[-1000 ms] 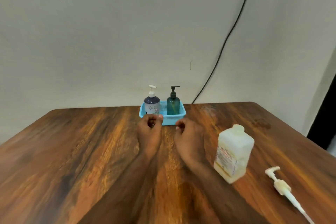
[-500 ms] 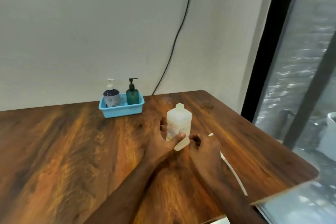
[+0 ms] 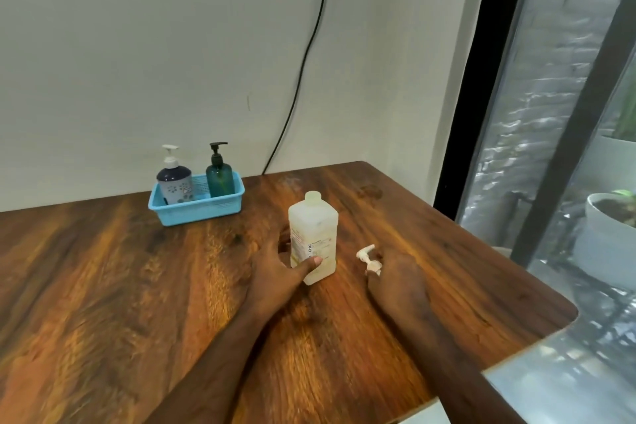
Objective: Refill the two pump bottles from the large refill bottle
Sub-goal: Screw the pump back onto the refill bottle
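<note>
The large translucent refill bottle stands upright and uncapped on the wooden table. My left hand wraps around its lower part, thumb across the label. My right hand rests over the white pump head lying on the table to the bottle's right; whether the fingers grip the pump I cannot tell. Two pump bottles, a dark blue one with a white pump and a green one with a black pump, stand in a light blue basket near the wall.
A black cable runs down the wall behind the table. The table's right edge borders a glass window, with white plant pots beyond it. A pale object shows at the table's near right corner.
My hands left the basket and came to the refill bottle. My left hand took hold of it, and my right hand shifted right onto the pump head. The view swung to the right.
</note>
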A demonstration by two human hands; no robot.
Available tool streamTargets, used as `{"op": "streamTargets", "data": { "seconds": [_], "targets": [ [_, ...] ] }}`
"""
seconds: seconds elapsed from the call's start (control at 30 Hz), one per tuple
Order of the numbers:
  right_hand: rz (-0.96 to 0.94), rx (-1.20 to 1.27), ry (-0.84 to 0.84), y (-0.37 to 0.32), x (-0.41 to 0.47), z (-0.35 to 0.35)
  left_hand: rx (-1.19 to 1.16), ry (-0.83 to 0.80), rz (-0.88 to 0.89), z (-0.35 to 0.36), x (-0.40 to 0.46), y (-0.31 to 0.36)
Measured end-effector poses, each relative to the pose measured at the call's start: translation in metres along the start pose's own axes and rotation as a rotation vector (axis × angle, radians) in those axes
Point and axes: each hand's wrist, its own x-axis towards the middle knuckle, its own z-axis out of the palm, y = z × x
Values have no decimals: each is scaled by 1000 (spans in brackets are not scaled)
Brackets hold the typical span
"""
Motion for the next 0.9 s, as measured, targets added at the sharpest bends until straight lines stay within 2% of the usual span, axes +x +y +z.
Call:
{"op": "streamTargets", "data": {
  "seconds": [0.13,0.3,0.43,0.7,0.9],
  "targets": [
    [-33,236,81,-18,18,1,30,41,-15,-6,1,1],
    [-109,789,225,-65,50,-30,77,89,-15,-21,3,-5],
    [-175,1104,360,-94,69,-52,131,157,-7,-34,8,-11],
    [-243,1362,498,-108,74,-60,201,200,1,-52,12,-12],
    [-276,1426,446,-118,77,-51,223,198,41,-53,11,-10]
  ]
}}
